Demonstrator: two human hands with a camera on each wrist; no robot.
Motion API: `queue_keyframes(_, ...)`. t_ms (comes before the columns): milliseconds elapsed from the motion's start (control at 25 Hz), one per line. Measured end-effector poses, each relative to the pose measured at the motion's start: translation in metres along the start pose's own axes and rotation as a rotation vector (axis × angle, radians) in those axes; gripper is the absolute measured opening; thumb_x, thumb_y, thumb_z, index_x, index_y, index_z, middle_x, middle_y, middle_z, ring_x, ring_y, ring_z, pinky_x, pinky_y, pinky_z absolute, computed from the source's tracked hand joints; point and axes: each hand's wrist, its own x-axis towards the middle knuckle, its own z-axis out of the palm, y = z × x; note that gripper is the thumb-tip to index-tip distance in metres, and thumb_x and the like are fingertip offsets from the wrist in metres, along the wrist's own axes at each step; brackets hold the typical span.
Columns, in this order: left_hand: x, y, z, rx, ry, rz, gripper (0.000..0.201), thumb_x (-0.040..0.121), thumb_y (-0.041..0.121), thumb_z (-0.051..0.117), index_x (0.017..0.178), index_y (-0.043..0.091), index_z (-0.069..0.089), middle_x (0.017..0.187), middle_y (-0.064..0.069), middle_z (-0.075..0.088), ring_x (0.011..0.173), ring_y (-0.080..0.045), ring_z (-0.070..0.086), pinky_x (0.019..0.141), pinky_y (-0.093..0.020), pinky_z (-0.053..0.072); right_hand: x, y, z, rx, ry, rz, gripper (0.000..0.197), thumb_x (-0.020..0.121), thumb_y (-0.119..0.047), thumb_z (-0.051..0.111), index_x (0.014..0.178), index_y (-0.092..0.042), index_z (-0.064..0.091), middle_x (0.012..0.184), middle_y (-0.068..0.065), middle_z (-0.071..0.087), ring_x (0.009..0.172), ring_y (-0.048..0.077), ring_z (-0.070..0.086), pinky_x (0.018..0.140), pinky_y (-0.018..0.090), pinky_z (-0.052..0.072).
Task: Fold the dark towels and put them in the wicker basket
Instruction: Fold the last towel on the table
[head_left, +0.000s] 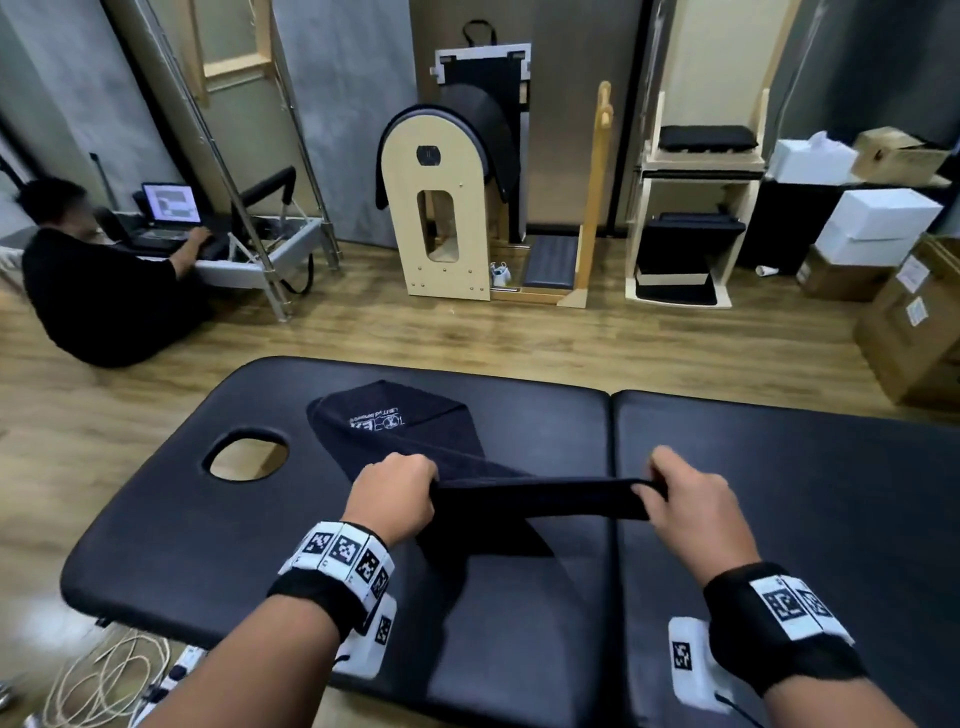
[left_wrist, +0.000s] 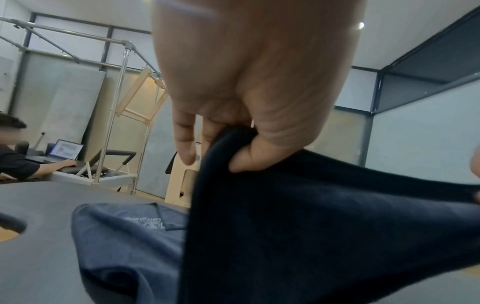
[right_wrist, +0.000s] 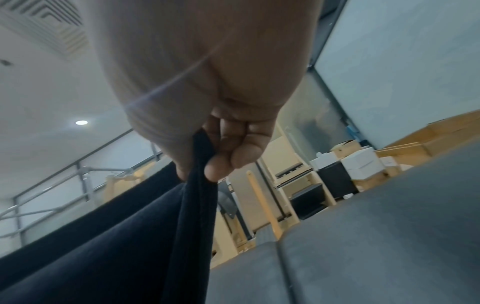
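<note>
A dark navy towel (head_left: 540, 499) is stretched between my two hands above the black massage table (head_left: 779, 493). My left hand (head_left: 395, 493) pinches its left corner, and the cloth (left_wrist: 311, 226) hangs down from thumb and fingers. My right hand (head_left: 685, 493) pinches the right corner, with the fabric (right_wrist: 197, 185) clamped between thumb and forefinger. The far part of the towel, with a white printed logo (head_left: 376, 418), still lies on the table. The wicker basket is not in view.
The table has an oval face hole (head_left: 249, 457) at its left end and a seam (head_left: 613, 519) down the middle. A person in black (head_left: 98, 291) sits on the floor at a laptop. Wooden exercise equipment (head_left: 447, 208) and cardboard boxes (head_left: 909, 322) stand beyond.
</note>
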Motion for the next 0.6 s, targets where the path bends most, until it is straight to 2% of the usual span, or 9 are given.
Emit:
queue_keyframes(40,0.003,0.008,-0.004,-0.041,0.004,0.015,0.042,0.077,0.010,0.047,0.108,0.027,0.071,0.104,-0.008,0.071,0.101,-0.033,0.065,0.085,-0.038,0.054,0.001,0.015,-0.010,0.004,0.043,0.038,0.013,0.084,-0.024,0.074,0.090,-0.025,0.063,0.081,0.012,0.073,0.079,0.041,0.066,0.066,0.041,0.052)
queue_keyframes(120,0.012,0.026,-0.014,-0.119,0.001,0.065,0.042,0.077,0.010,0.048,0.105,0.029,0.074,0.101,-0.004,0.074,0.102,-0.029,0.066,0.088,-0.038,0.055,0.002,0.043,-0.028,-0.014,0.106,0.127,0.015,0.085,-0.021,0.073,0.100,-0.026,0.075,0.093,0.008,0.077,0.087,0.038,0.069,0.076,0.039,0.054)
queue_keyframes(240,0.022,0.056,-0.027,-0.197,-0.030,0.169,0.031,0.084,0.005,0.053,0.097,0.021,0.077,0.088,-0.001,0.076,0.082,-0.020,0.070,0.083,-0.033,0.056,0.000,0.070,-0.045,-0.040,0.132,0.237,0.019,0.087,-0.018,0.069,0.101,-0.027,0.078,0.097,0.008,0.078,0.090,0.039,0.069,0.083,0.041,0.055)
queue_keyframes(320,0.027,0.071,-0.032,-0.317,-0.051,0.178,0.033,0.086,0.000,0.050,0.095,0.019,0.075,0.072,-0.003,0.075,0.059,-0.010,0.070,0.080,-0.027,0.058,-0.001,0.076,-0.047,0.015,0.083,0.282,0.021,0.087,-0.015,0.066,0.098,-0.029,0.077,0.084,0.005,0.077,0.083,0.031,0.072,0.085,0.038,0.056)
queue_keyframes(360,0.029,0.075,-0.033,-0.387,-0.064,0.174,0.034,0.086,-0.002,0.048,0.095,0.019,0.074,0.064,-0.003,0.073,0.054,-0.008,0.070,0.081,-0.023,0.057,-0.001,0.075,-0.046,0.056,0.041,0.312,0.020,0.087,-0.014,0.064,0.094,-0.029,0.075,0.073,0.001,0.075,0.075,0.025,0.073,0.084,0.036,0.057)
queue_keyframes(400,0.030,0.076,-0.033,-0.449,-0.076,0.176,0.037,0.086,-0.004,0.046,0.097,0.020,0.072,0.061,-0.002,0.073,0.052,-0.009,0.071,0.084,-0.019,0.055,0.000,0.075,-0.043,0.091,0.006,0.339,0.018,0.086,-0.014,0.064,0.089,-0.029,0.072,0.065,-0.003,0.072,0.069,0.020,0.073,0.083,0.035,0.057)
queue_keyframes(480,0.037,0.073,-0.032,-0.528,-0.098,0.173,0.045,0.084,-0.008,0.042,0.102,0.022,0.070,0.072,0.001,0.075,0.052,-0.012,0.071,0.082,-0.010,0.051,0.003,0.071,-0.038,0.092,-0.027,0.319,0.015,0.084,-0.017,0.067,0.080,-0.032,0.068,0.063,-0.005,0.072,0.073,0.020,0.074,0.082,0.035,0.057)
queue_keyframes(520,0.042,0.070,-0.032,-0.540,-0.105,0.159,0.045,0.083,-0.008,0.041,0.100,0.022,0.071,0.075,0.001,0.075,0.053,-0.011,0.071,0.076,-0.007,0.049,0.006,0.069,-0.037,0.055,-0.052,0.295,0.012,0.084,-0.020,0.069,0.080,-0.031,0.070,0.066,-0.005,0.073,0.078,0.021,0.073,0.082,0.034,0.057)
queue_keyframes(600,0.056,0.063,-0.032,-0.545,-0.104,0.124,0.036,0.084,-0.004,0.044,0.089,0.020,0.071,0.068,-0.002,0.075,0.057,-0.009,0.072,0.064,-0.006,0.045,0.015,0.061,-0.038,-0.001,-0.127,0.271,0.008,0.085,-0.024,0.071,0.079,-0.029,0.073,0.068,-0.005,0.074,0.080,0.017,0.072,0.077,0.027,0.055)
